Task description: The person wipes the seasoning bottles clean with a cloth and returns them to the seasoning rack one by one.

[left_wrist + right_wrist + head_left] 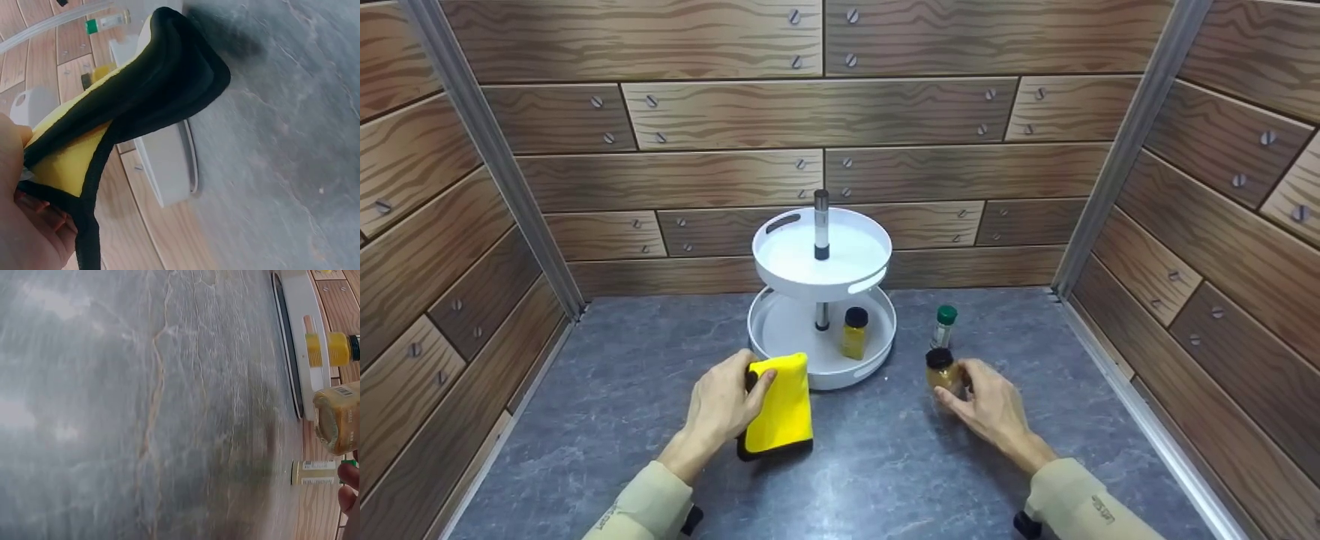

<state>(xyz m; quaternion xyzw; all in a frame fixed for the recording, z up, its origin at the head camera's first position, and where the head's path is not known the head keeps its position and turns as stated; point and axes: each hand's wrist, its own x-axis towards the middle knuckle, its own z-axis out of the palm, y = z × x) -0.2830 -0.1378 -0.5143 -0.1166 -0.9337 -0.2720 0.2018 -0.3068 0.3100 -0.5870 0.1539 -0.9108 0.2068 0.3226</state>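
Right hand [994, 401] grips the brownish jar [942, 377], best kept level and clear of the green-capped bottle [943, 330] just beyond; left hand [724, 397] pinches the yellow cloth [781, 409].

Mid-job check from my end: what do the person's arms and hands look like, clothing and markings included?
Both the left hand and right hand are ungloved. The left sleeve and right sleeve are pale khaki, each with small dark lettering that I can't read reliably. A small black piece shows by the left cuff and another by the right cuff.
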